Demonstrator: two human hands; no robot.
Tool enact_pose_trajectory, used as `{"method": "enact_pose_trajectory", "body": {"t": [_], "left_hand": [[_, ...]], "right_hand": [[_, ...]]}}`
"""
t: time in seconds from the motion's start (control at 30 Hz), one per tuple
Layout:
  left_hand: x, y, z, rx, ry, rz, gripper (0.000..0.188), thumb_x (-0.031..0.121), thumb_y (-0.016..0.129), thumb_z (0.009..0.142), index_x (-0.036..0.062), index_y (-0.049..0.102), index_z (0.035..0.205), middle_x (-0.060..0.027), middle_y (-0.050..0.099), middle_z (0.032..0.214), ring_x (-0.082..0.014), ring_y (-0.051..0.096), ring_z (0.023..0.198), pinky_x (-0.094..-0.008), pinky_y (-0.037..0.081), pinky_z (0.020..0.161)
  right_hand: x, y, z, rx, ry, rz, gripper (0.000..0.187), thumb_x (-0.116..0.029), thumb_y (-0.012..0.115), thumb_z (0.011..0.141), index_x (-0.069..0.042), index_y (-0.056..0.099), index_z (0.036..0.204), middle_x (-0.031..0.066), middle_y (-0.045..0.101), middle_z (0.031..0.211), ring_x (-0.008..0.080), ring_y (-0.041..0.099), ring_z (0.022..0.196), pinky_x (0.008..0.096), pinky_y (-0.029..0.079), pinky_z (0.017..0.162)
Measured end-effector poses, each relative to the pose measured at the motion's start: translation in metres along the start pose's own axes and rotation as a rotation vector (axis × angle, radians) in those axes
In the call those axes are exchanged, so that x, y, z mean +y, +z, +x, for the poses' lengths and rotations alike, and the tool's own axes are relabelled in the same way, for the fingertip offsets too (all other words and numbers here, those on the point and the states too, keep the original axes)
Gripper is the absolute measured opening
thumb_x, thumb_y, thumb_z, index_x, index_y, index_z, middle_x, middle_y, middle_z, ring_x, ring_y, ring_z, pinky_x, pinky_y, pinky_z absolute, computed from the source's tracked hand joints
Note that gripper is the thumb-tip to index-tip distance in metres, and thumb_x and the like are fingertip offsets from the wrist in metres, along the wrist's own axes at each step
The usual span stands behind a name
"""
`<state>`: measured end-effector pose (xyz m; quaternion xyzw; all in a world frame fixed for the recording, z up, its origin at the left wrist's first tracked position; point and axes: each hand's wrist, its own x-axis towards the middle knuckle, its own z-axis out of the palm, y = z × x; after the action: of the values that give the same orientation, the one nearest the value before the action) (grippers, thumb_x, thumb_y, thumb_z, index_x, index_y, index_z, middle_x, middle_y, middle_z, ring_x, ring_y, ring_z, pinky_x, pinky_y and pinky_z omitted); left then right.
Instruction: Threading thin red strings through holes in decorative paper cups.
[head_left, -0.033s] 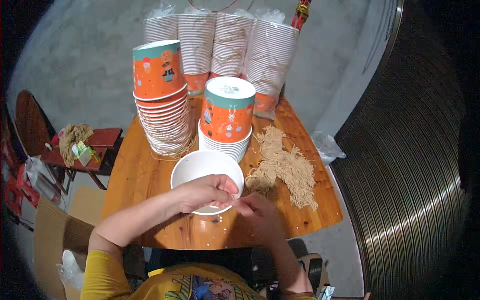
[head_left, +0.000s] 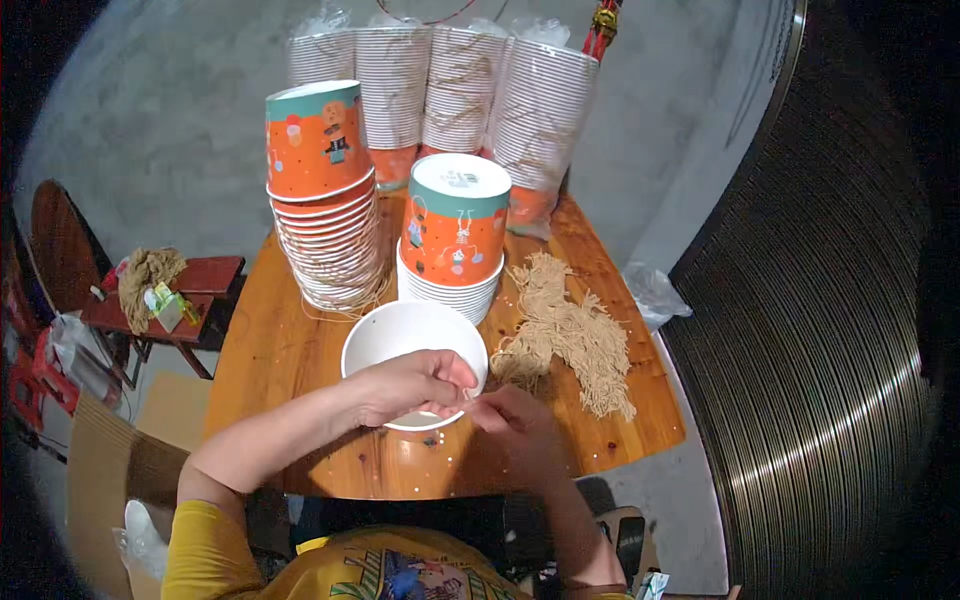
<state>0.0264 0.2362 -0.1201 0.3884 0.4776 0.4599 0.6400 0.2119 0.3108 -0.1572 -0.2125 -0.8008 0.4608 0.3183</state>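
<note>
A paper bucket with a white inside (head_left: pixel 385 335) lies in front of me on the table, its mouth toward me. My left hand (head_left: pixel 415 385) reaches across the mouth, its fingers closed at the rim's right side. Against its fingertips, my right hand (head_left: pixel 510 410) is closed in a pinch; what lies between the fingers is too small to make out. To the right of the bucket is a loose pile of tan strings (head_left: pixel 575 335). Right behind the bucket stands a stack of upside-down orange and green buckets (head_left: pixel 455 240).
Another bucket stack (head_left: pixel 325 200) with strings hanging off it stands at the left. Tall plastic-wrapped stacks (head_left: pixel 545 110) line the back of the wooden table (head_left: pixel 300 440). A red bench (head_left: pixel 215 275) holds more string at far left. A ribbed metal shutter (head_left: pixel 820 330) rises at right.
</note>
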Motion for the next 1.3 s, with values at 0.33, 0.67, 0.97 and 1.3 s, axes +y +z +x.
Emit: {"method": "enact_pose_trajectory", "body": {"t": [0.33, 0.67, 0.97, 1.3], "left_hand": [[-0.007, 0.000, -0.001, 0.055, 0.140, 0.259, 0.030, -0.005, 0.054, 0.077, 0.0019, 0.045, 0.106, -0.0036, 0.054, 0.088, -0.0104, 0.052, 0.080, -0.0227, 0.043, 0.071], [-0.001, 0.003, -0.013, 0.114, 0.257, 0.583, 0.040, 0.000, 0.056, 0.081, 0.0048, 0.039, 0.118, -0.0040, 0.054, 0.089, -0.0119, 0.053, 0.084, -0.0256, 0.044, 0.075], [0.002, -0.007, -0.017, 0.134, 0.198, 0.482, 0.041, -0.003, 0.054, 0.078, 0.0052, 0.042, 0.115, -0.0040, 0.056, 0.088, -0.0115, 0.053, 0.084, -0.0249, 0.042, 0.078], [0.003, -0.012, -0.035, 0.157, 0.264, 0.596, 0.040, -0.001, 0.053, 0.079, 0.0043, 0.041, 0.117, -0.0038, 0.053, 0.087, -0.0107, 0.051, 0.083, -0.0239, 0.043, 0.075]], "right_hand": [[-0.008, 0.006, 0.010, 0.077, 0.001, -0.076, 0.015, -0.011, 0.068, 0.080, -0.004, 0.059, 0.089, -0.0022, 0.054, 0.071, 0.0062, 0.049, 0.063, 0.0220, 0.042, 0.057], [-0.030, 0.002, 0.022, -0.047, 0.252, -0.140, 0.015, -0.013, 0.066, 0.081, -0.001, 0.061, 0.087, 0.0033, 0.058, 0.073, 0.0095, 0.054, 0.067, 0.0254, 0.044, 0.062], [-0.007, -0.004, 0.034, -0.231, 0.013, -0.078, 0.019, -0.019, 0.060, 0.086, -0.002, 0.063, 0.092, 0.0048, 0.059, 0.075, 0.0107, 0.054, 0.071, 0.0266, 0.044, 0.066], [-0.022, 0.015, 0.039, -0.273, 0.142, -0.111, 0.021, -0.023, 0.066, 0.082, -0.002, 0.062, 0.085, 0.0034, 0.059, 0.072, 0.0098, 0.054, 0.069, 0.0262, 0.043, 0.063]]}}
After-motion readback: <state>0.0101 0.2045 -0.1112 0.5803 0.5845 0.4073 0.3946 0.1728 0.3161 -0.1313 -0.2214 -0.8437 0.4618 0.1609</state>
